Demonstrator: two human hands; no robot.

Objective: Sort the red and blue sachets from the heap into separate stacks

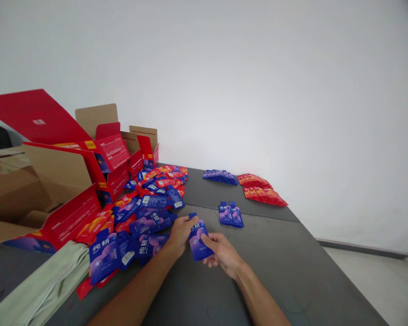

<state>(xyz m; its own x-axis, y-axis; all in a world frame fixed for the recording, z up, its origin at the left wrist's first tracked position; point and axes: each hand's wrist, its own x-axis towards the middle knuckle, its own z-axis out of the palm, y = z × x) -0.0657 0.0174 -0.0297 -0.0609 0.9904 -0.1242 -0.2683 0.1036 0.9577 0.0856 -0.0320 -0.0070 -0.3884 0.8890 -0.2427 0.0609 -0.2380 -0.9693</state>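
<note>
A blue pouch with purple round shapes (197, 244) is held upright between both hands above the dark table. My left hand (181, 233) grips its upper left corner, and my right hand (222, 254) pinches its right side with the thumb on the front. Just beyond, two blue pouches (231, 214) lie overlapping on the table. To the left is a loose heap of mixed blue pouches (149, 224) and red pouches (95, 225).
Open red cardboard boxes (73, 219) stand at the left. A row of blue pouches (220, 176) and rows of red pouches (263, 194) lie along the back of the table (275, 262). Pale green cloth (51, 280) lies front left. A white wall rises behind.
</note>
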